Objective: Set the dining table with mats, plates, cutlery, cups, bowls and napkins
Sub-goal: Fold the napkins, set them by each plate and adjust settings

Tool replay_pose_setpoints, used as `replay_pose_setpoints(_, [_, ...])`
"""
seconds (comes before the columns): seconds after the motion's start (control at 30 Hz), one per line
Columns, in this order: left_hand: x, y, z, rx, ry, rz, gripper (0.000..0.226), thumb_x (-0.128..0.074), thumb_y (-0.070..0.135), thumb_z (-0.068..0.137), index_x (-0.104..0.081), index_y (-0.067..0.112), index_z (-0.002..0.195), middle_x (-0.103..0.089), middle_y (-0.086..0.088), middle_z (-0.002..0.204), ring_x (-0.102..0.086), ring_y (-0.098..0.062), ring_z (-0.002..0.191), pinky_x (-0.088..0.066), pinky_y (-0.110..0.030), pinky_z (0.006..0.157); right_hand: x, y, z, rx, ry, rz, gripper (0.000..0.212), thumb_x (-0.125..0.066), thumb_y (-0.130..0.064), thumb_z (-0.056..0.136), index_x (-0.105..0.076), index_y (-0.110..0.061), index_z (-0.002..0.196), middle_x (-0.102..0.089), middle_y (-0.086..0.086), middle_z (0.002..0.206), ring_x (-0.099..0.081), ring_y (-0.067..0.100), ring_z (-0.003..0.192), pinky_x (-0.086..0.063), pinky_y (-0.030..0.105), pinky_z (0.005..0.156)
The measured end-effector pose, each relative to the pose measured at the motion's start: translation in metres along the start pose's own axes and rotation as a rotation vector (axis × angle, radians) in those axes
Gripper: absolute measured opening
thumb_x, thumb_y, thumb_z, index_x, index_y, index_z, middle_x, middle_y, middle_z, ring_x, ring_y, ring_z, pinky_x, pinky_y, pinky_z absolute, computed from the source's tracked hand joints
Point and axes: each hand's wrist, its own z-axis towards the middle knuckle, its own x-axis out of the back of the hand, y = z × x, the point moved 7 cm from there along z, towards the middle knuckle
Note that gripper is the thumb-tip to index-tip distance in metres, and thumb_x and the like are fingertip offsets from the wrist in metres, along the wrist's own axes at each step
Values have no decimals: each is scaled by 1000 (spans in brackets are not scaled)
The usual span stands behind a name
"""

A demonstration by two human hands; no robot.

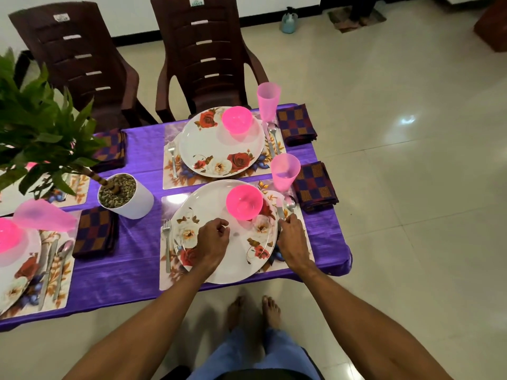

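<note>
Both arms reach from the bottom edge up to the place setting at the centre of the frame. The left hand (212, 239) hovers over the near plate (241, 259), wrist bent, its fingers loosely curled with nothing visible in them. The right hand (292, 239) lies at the plate's right rim, and its fingers pinch the knife (279, 208). The handle is hidden under the hand, so I cannot tell if the spoon (289, 204) beside it is also held.

The plate is round, white and glossy with printed roses, and carries a translucent pink bowl (244, 202). It sits on a floral mat (168, 204) on the shiny purple worktop (137, 256). A steel fork (166, 242) lies left of the plate. A pink cup (285, 171) and a folded checkered napkin (315, 186) are at the upper right of it.
</note>
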Motion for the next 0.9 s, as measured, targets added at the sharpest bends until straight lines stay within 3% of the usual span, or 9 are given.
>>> replay_pose_setpoints(0.47, [-2,1,-3,-3,20,-1,17,-69,5,89,-73,5,106,-74,-11,94,-64,-16,78,-51,-26,75,-5,7,-8,-45,-4,-33,44,-75,-16,88,-59,-10,129,-50,12,135,-53,26,119,-52,36,98])
replay_pose_setpoints(0.6, [-2,0,-3,4,13,-3,18,-69,5,89,-73,5,107,-74,-10,95,-63,-15,79,-49,-24,74,15,19,-2,-134,149,94,26,-62,-12,97,-64,-4,121,-58,14,123,-59,26,111,-55,36,93])
replay_pose_setpoints(0.7, [-1,1,-3,2,18,-6,18,-69,4,89,-72,4,106,-74,-11,94,-65,-17,79,-49,-24,74,28,38,3,-206,234,131,24,-61,-14,97,-65,-5,120,-62,13,118,-58,27,111,-49,37,95])
replay_pose_setpoints(0.9, [1,-5,-6,14,13,15,19,-68,6,91,-72,4,109,-73,-11,99,-64,-16,82,-49,-22,76,26,48,25,-156,134,51,25,-69,-10,92,-68,-9,116,-67,11,110,-65,25,101,-56,37,88])
